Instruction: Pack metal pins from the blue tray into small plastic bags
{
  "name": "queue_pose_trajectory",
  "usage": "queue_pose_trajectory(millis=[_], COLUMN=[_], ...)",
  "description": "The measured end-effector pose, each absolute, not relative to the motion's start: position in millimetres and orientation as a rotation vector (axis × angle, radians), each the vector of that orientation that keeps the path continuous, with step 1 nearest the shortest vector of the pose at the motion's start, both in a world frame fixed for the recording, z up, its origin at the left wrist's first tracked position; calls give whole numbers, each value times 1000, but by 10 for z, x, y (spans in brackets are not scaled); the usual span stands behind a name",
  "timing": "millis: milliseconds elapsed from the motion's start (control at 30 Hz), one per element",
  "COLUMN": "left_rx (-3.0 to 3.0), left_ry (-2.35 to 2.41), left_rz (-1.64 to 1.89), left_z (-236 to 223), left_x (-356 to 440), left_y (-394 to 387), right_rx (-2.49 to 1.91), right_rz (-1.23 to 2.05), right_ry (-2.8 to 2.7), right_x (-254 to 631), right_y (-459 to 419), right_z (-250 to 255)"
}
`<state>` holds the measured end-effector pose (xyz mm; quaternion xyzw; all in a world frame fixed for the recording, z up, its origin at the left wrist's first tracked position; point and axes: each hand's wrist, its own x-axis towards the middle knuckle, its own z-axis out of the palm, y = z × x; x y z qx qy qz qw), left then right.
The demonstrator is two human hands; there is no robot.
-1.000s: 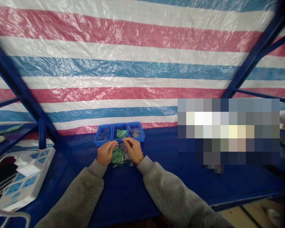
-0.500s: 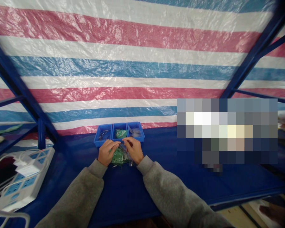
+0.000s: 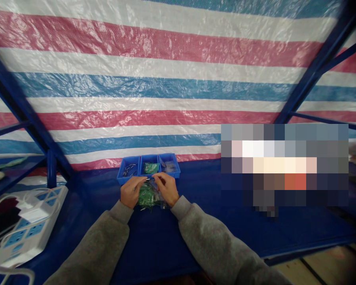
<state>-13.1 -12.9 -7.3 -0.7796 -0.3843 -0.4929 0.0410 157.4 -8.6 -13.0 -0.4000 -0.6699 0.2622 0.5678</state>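
Between my two hands is a thin, silvery rod (image 3: 149,179), too small to name more exactly. My left hand (image 3: 132,191) pinches its left end with thumb and forefinger. The fingertips of my right hand (image 3: 167,189) close on the other end. Just below my hands lies a pile of clear bags with green contents (image 3: 148,197), partly covered by them. Behind stands a blue three-part bin (image 3: 118,179): thin dark and silvery rods (image 3: 129,169) on the left, green packets (image 3: 151,168) in the middle, clear bags (image 3: 167,166) on the right.
The blue tabletop (image 3: 154,245) runs beneath everything. A white power strip (image 3: 44,229) with cables and a plugged-in adapter (image 3: 32,210) is at the left. Blue frame posts (image 3: 32,114) stand before a striped sheet (image 3: 166,91). A blurred-out patch (image 3: 284,166) hides the right side.
My left hand has shifted slightly left, and more of the silvery rod shows between my fingers. My right hand stays nearly in place.
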Motion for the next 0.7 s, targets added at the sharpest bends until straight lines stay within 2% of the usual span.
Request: queue_pose_trajectory(millis=[500, 700], left_rx=[-2570, -2481], left_ry=[-1414, -1303], left_rz=[-1508, -1486], left_z=[-59, -44], left_x=[-124, -104], left_y=[-180, -173], right_rx=[-853, -942], right_rz=[646, 577], right_ry=[-1716, -1701], right_x=[1547, 1566], right_y=[-133, -128], right_z=[-112, -103])
